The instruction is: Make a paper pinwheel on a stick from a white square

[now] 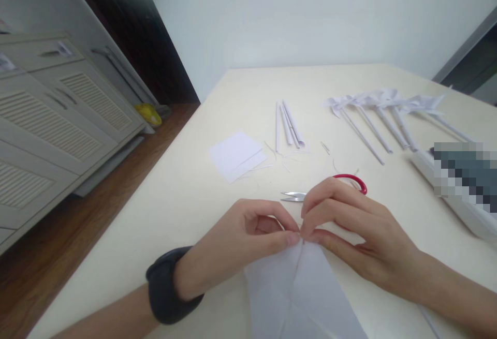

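A white sheet of paper (314, 292) lies low in front of me, its upper edge gathered between my fingertips. My left hand (252, 240), with a black band on the wrist, pinches that edge between thumb and forefinger. Right beside it, my right hand (349, 230) pinches at the same spot, fingertips touching the paper. A thin brownish line, perhaps a thread, runs down the sheet from the pinch; what exactly lies between the fingertips is hidden. Red-handled scissors (295, 196) lie just beyond, partly covered by my right hand.
Square white papers (236, 152) lie left of several rolled paper sticks (290, 127), with loose thread bits (283, 158) nearby. Several paper pinwheels (380, 102) on sticks rest at the right, beyond a white box-like object (454, 194) with a blurred top. The table's left edge drops to a wooden floor.
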Demonstrator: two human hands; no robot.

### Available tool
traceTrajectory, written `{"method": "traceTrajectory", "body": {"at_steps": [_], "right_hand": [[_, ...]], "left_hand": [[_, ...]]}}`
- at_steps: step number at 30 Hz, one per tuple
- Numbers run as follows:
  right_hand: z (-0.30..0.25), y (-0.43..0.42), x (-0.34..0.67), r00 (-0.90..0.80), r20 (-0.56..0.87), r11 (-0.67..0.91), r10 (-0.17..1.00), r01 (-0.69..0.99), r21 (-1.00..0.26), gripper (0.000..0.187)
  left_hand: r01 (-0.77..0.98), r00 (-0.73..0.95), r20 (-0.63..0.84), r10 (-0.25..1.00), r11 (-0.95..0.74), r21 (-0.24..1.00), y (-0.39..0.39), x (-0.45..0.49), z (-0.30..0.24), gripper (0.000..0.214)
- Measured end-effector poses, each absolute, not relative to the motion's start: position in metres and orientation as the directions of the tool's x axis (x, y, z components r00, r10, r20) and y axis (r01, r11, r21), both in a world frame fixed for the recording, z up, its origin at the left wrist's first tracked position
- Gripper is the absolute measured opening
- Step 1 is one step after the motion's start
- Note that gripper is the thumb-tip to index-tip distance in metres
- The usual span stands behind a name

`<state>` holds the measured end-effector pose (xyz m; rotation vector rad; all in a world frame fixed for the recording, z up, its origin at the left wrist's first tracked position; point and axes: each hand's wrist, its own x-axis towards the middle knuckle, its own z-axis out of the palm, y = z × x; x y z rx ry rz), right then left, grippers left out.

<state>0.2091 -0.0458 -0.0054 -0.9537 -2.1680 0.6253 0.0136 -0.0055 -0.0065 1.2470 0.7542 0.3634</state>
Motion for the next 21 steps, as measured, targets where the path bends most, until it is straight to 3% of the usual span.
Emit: {"method": "traceTrajectory", "body": {"at_steps": [11,21], "right_hand": [[-0.0106,-0.0452,0.2079,-0.597,0.365,0.690,0.714,0.515,-0.509,0.019],[-0.0115,-0.0459,0.2036,-0.520,0.325,0.602,0.790,0.560,-0.569,0.015]], "left_hand": [[0.215,0.687,-0.341,0.642,0.268,0.939,-0.0072,0.0140,-0.0062,0.006],[0.268,0.601,-0.171,0.781,0.004,0.963,-0.0121,0.0137,-0.0079,0.005]]}}
